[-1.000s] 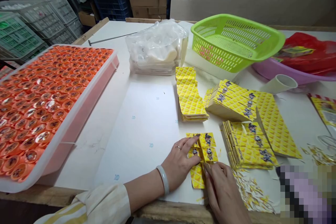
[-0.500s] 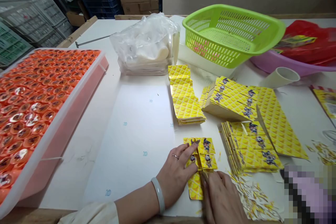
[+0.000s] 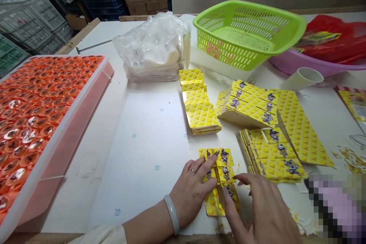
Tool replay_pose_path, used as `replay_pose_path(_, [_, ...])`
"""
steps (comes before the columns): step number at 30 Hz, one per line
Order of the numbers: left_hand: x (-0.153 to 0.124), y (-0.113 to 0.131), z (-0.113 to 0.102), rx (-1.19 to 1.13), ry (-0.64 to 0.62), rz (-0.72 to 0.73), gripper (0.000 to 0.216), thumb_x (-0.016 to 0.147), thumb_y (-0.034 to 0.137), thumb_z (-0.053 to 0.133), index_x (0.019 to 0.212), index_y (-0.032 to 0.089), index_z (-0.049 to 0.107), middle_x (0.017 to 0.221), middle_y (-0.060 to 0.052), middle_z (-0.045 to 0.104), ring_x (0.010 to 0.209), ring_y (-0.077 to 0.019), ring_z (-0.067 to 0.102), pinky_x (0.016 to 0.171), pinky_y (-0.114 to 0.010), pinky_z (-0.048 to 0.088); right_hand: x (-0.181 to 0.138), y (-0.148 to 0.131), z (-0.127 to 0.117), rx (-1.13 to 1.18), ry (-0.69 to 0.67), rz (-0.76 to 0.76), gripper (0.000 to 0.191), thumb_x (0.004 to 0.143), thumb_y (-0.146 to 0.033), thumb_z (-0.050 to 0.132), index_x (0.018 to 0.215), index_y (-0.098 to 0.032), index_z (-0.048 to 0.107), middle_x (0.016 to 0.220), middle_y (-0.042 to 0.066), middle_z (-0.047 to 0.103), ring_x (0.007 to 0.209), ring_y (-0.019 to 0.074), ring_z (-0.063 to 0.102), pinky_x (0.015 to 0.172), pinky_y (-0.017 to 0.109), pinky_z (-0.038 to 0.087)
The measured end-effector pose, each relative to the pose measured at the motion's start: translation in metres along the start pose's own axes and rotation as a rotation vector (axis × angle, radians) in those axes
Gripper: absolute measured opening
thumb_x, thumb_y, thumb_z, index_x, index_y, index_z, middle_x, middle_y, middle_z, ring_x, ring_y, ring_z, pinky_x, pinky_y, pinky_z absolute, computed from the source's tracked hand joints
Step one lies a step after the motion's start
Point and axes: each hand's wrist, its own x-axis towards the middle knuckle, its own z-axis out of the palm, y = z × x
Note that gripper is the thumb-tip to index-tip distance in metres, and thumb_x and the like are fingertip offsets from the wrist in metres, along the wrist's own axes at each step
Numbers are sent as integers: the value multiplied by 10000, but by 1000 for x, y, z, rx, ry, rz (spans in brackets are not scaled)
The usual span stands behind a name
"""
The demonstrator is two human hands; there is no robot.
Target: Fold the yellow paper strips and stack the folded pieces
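My left hand (image 3: pixel 193 188), with a ring and a pale bangle, lies on a yellow printed card sheet (image 3: pixel 213 205) near the table's front edge. Its index finger is stretched across the sheet, pressing it down. Cartoon figures and cut lines mark the sheet. Just to the right, my right hand (image 3: pixel 264 206) has thumb and index finger apart around the sheet's lower right part, with nothing seen held. Whether its thumb touches the card is unclear. Stacks of similar cards (image 3: pixel 273 154) stand beyond my right hand, and a narrow yellow stack (image 3: pixel 200 103) lies ahead.
A tray (image 3: pixel 85 116) full of orange round pieces fills the left. Toward the back are a clear plastic bag (image 3: pixel 154 49), a green basket (image 3: pixel 248 51), a purple basin (image 3: pixel 297 63) and a white tube (image 3: pixel 304 79). Paper scraps (image 3: pixel 353 160) lie at right.
My right hand has opened its fingers and shifted right, uncovering the sheet's lower right part. My left hand stays pressed on the sheet. The whole view has shifted slightly.
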Motion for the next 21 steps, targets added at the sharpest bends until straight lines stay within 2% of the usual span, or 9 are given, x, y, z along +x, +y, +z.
replay_pose_path(2, [0, 0, 1, -4, 15, 0, 147, 920, 204, 443, 953, 198, 587, 1512, -74, 253, 1270, -241, 360, 981, -425, 375, 11, -2, 4, 60, -22, 49, 219, 857, -436, 466, 897, -224, 506, 832, 68, 583, 797, 239, 548, 684, 363, 421])
replay_pose_path(4, [-1, -1, 2, -10, 24, -3, 164, 923, 190, 435, 980, 199, 589, 1499, -75, 284, 1264, -238, 365, 980, -423, 374, 18, -2, 13, 92, -57, 87, 189, 881, -395, 444, 816, -230, 512, 756, 39, 572, 726, 212, 548, 639, 334, 419])
replay_pose_path(9, [-2, -2, 3, -34, 38, -3, 211, 935, 193, 407, 1043, 221, 586, 1464, -67, 348, 1251, -230, 374, 977, -418, 375, 20, -1, 25, 150, -93, 92, 180, 904, -330, 413, 822, -224, 532, 740, 26, 593, 695, 190, 571, 595, 298, 413])
replay_pose_path(17, [-1, -2, 3, -50, 46, -13, 199, 935, 195, 401, 972, 201, 596, 1464, -77, 345, 1253, -244, 363, 969, -427, 393, 19, -9, 21, 58, -33, 2, 210, 907, -224, 341, 764, -223, 494, 660, 16, 552, 614, 183, 543, 562, 301, 390])
replay_pose_path(21, [-1, 0, 2, -82, 15, -53, 186, 921, 194, 433, 997, 209, 601, 1475, -66, 327, 1266, -257, 335, 984, -433, 398, 20, -7, 15, 146, -65, 12, 173, 889, -244, 376, 758, -226, 487, 674, 17, 558, 630, 177, 549, 550, 283, 404])
